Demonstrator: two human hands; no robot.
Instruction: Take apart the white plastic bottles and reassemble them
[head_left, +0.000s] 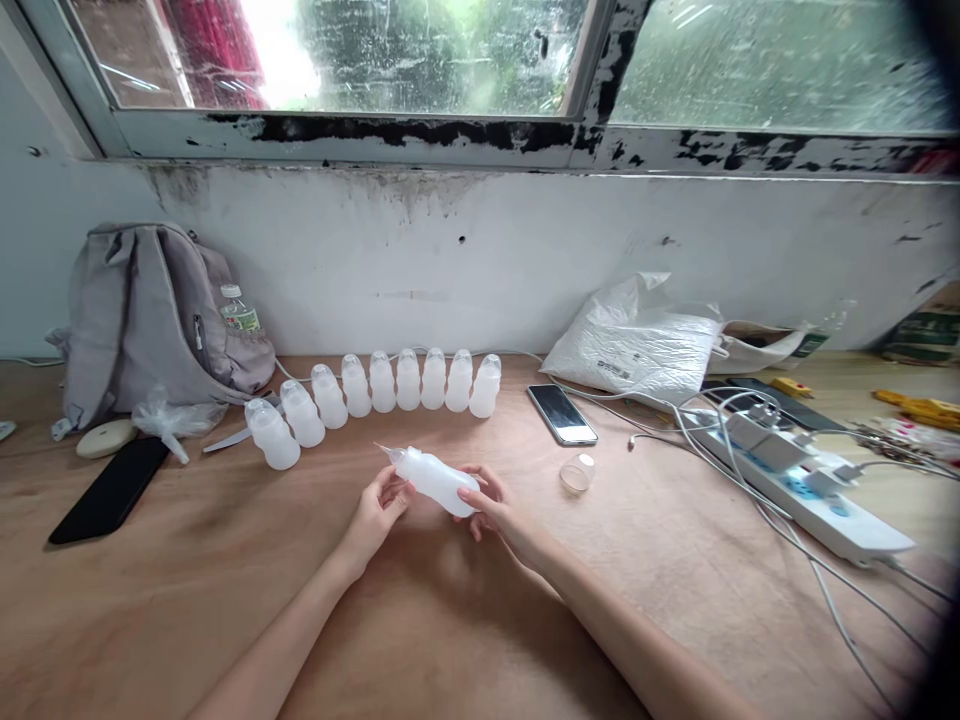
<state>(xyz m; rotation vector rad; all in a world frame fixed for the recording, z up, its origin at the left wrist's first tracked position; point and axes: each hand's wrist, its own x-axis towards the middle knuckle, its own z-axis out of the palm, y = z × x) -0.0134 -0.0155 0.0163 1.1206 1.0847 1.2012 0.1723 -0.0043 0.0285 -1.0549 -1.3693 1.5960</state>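
Observation:
A milky white plastic bottle [441,482] is held tilted above the table between both hands, its narrow clear tip pointing up and to the left. My left hand [379,508] is closed at its neck end, thumb and fingertips against it. Around the base end, my right hand [495,505] grips with the thumb on top. A clear dome-shaped cap [577,473] rests on the wood, right of my right hand. Behind the hands, several similar bottles with clear caps stand upright in a curved row, the nearest bottle [272,436] at its left end.
A grey backpack [142,320] leans at the back left, with a black phone-like slab [112,490] before it. A phone [562,414] lies right of the row. Beyond it are a white plastic bag [637,340] and a power strip [817,490] with tangled cables.

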